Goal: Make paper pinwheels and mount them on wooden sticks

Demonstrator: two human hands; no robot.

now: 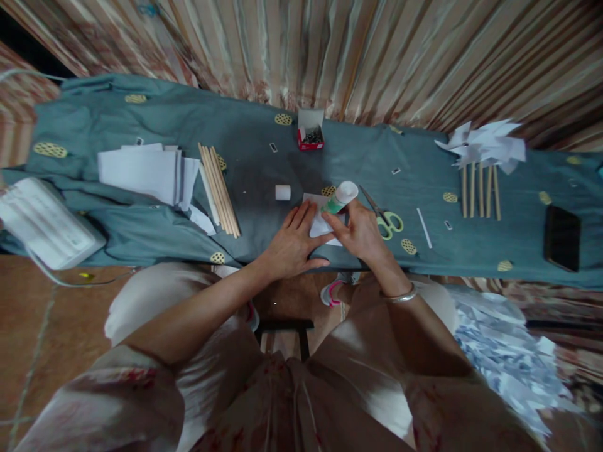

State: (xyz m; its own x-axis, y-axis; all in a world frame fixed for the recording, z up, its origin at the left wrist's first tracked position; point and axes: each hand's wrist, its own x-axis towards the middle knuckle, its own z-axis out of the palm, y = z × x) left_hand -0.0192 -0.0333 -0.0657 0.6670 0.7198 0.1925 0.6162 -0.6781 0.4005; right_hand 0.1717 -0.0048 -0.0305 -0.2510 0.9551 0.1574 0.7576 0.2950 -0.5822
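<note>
A small sheet of white paper (315,199) lies on the cloth in front of me. My left hand (298,242) rests flat on its left side, fingers spread. In my right hand (360,229) is a green and white glue stick (340,196), tilted, its lower end down at the paper. Whether the tip touches the paper is hidden by the fingers. A white cap (282,193) lies on its side left of the sheet. Close to the right hand are scissors (389,221) with light green handles.
Stacked white paper (139,172) and wooden sticks (221,191) lie left. A small open red box (311,137) of metal bits stands behind. Right are paper pinwheels (490,144) on sticks, a paper strip (424,228) and a phone (562,238). A white device (49,223) sits far left.
</note>
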